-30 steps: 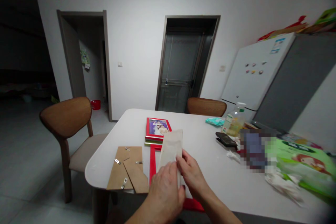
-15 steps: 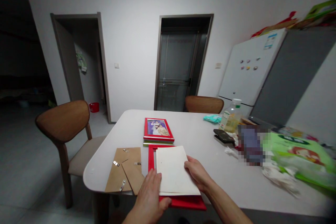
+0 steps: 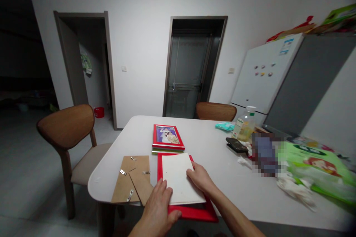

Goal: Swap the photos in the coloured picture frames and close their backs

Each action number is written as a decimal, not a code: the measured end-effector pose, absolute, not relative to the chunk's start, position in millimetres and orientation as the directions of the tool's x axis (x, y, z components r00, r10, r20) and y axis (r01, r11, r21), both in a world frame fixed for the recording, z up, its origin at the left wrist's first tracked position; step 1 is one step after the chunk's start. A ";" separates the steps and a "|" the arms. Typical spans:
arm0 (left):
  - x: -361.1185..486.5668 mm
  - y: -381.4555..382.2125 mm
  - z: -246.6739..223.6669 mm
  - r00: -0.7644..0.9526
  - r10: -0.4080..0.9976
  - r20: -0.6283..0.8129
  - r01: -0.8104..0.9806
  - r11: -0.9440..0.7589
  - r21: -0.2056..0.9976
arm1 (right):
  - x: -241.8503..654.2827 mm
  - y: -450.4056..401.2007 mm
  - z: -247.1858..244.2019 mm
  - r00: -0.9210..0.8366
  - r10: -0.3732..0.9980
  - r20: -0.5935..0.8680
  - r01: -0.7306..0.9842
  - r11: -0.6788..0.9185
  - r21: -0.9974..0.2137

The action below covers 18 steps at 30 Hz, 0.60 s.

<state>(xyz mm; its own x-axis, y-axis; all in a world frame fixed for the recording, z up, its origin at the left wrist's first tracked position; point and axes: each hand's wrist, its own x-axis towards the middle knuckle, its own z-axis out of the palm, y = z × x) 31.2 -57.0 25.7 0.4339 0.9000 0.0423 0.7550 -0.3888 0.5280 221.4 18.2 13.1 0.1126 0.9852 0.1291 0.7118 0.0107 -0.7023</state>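
Head view: the white card (image 3: 182, 179) lies over the red frame (image 3: 194, 213) and hides most of it; a blurred patch masks whatever sits right of the card, past the black phone (image 3: 236, 145). Left of the card, the left hand (image 3: 160, 203) is loosely open, fingers along the card's edge, its wrist cut off below. Right of the card, the right hand (image 3: 200, 177) pinches the edge, thumb on top, fingertips partly hidden.
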 end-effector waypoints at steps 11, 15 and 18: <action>30.2 -54.5 21.1 0.438 0.892 0.109 0.740 -0.427 0.520 | 224.4 6.5 10.3 0.144 0.980 0.138 0.954 -0.100 -0.282; 30.2 -54.5 17.6 0.444 0.893 0.076 0.751 -0.417 0.513 | 223.8 3.5 9.4 0.137 0.973 0.187 0.948 -0.074 -0.308; 29.2 -52.9 9.9 0.458 0.887 0.064 0.759 -0.428 0.491 | 223.0 1.1 9.1 0.139 0.966 0.218 0.947 -0.065 -0.314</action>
<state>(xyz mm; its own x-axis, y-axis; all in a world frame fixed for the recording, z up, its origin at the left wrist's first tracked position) 29.2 -52.9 9.9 0.4582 0.8865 0.0642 0.7590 -0.4279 0.4908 223.0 1.1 9.1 0.1389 0.9660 0.2183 0.9471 -0.0652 -0.3143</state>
